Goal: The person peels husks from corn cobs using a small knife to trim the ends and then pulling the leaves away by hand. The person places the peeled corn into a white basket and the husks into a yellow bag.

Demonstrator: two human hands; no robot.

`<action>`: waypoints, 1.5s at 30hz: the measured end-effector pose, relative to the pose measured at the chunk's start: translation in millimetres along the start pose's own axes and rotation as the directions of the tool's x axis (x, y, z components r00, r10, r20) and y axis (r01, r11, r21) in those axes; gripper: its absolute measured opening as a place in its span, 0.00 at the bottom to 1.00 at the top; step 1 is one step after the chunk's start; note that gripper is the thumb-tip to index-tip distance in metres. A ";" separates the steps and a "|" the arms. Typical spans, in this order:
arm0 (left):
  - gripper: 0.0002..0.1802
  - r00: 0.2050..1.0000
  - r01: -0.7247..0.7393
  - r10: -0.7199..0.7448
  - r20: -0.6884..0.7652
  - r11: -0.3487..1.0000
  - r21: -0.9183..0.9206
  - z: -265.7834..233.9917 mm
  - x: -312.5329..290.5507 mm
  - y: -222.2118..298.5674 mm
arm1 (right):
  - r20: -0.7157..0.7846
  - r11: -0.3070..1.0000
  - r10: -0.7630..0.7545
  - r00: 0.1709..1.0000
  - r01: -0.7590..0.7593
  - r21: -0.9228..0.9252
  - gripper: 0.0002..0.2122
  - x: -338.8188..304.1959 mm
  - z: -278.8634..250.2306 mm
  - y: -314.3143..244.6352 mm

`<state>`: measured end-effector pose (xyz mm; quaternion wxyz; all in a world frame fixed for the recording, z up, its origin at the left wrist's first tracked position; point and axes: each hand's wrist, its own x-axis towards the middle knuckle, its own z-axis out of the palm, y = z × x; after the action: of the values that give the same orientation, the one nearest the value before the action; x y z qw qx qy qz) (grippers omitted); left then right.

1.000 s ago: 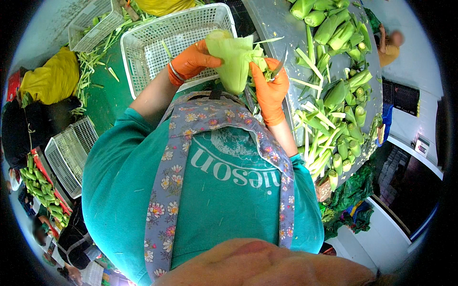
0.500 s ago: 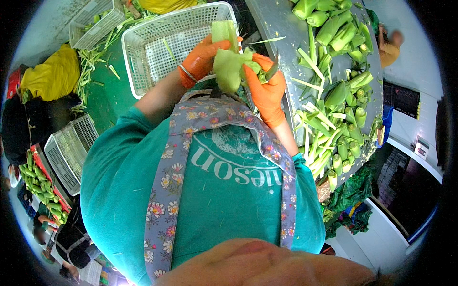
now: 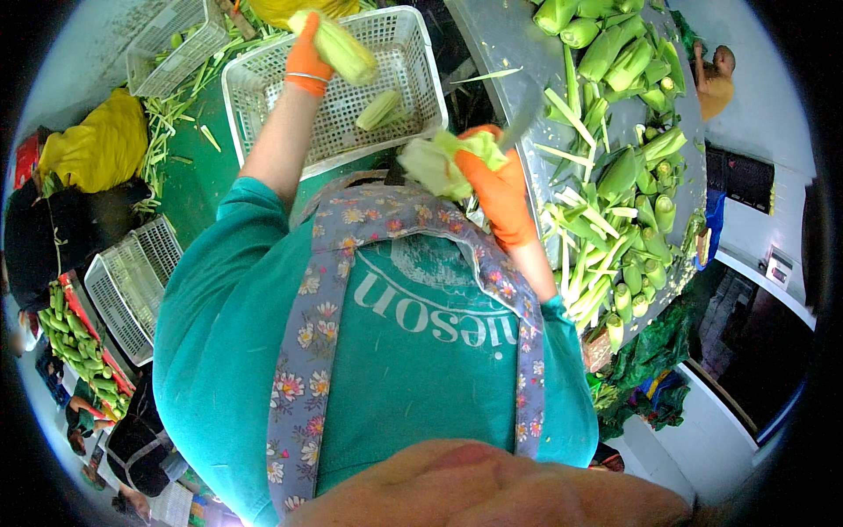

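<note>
Orange-gloved left fingers [image 3: 305, 42] grip corn [image 3: 344, 53] over a crate [image 3: 418, 53]; right fingers [image 3: 475, 170] clutch husks [image 3: 430, 167]

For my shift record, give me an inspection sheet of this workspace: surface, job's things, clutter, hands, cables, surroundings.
Surface: grey table, bare in patches.
Job's things: peeled corn cob held over white crate; second cob inside; green-husked corn on table.
Clutter: husk strips on table; trimmings on green floor.
Hands: orange-gloved; left hand grips the held cob, right hand holds loose husk, blurred blade beside it.
Cables: nothing seen.
Surroundings: yellow bundle at left; another person at far right.
</note>
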<state>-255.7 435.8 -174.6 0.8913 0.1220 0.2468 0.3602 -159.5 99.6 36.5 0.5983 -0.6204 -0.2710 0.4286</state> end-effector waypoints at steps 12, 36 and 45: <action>0.43 0.701 0.404 -0.527 0.480 0.848 0.342 141.4 -105.7 -54.9 | -0.655 0.911 0.133 0.744 0.169 0.377 0.17 -11.2 -178.2 14.2; 0.30 -0.080 0.608 -0.992 0.098 0.030 0.794 212.2 -205.6 -293.4 | -0.940 0.911 0.151 0.306 0.327 0.253 0.10 -206.6 -153.1 89.6; 0.29 -0.255 0.560 -0.964 0.082 -0.078 0.825 248.4 -279.5 -353.4 | -0.976 0.913 0.218 0.012 0.352 0.208 0.14 -446.3 -192.0 64.1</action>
<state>-91.9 -21.5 -5.1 0.8070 0.2681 -0.0369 -0.5248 -223.2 -386.1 50.7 0.7449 -0.5886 0.2914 -0.1171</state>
